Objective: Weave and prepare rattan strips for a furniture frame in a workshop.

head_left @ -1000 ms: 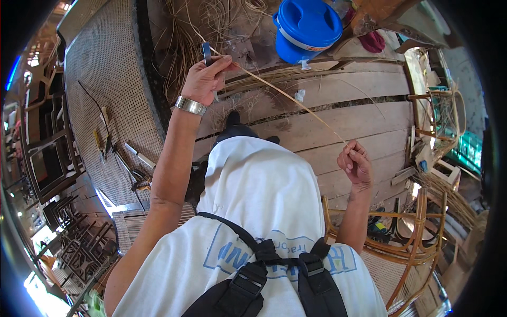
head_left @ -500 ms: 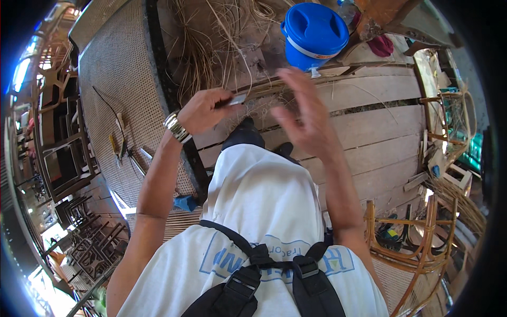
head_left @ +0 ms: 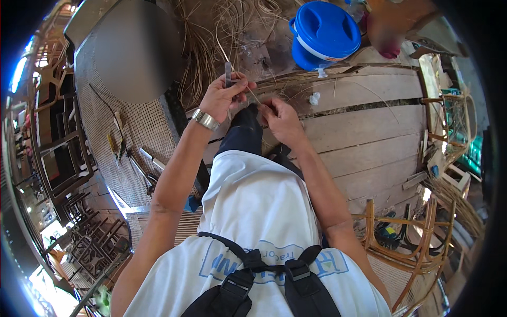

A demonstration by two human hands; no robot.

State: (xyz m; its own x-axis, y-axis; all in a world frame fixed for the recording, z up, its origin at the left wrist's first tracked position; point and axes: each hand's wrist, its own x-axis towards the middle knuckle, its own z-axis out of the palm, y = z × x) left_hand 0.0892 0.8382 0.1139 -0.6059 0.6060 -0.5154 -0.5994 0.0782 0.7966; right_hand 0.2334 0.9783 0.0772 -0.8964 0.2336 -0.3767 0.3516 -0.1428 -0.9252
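My left hand (head_left: 224,95), with a metal watch on its wrist, is closed around a flat grey metal blade-like piece (head_left: 228,74) that points up and away. A thin pale cane strand (head_left: 252,95) runs past the blade and through my left fingers. My right hand (head_left: 284,122) is closed in a pinch on the nearer end of that strand, just right of my left hand. Both hands are above my dark-trousered leg (head_left: 243,129). Loose cane strands (head_left: 198,68) lie in a tangle beyond my left hand.
On the left is a woven cane panel (head_left: 97,113) with a dark frame and several tools (head_left: 120,140) on it. A blue lidded container (head_left: 325,37) stands at the far right. White crumpled scrap (head_left: 315,98) lies on floorboards. A rattan chair (head_left: 417,238) is at the near right.
My right hand has closed and come down and left to pinch the cane strand. My left hand has moved slightly right and up, its metal piece now upright. The view has shifted a little.
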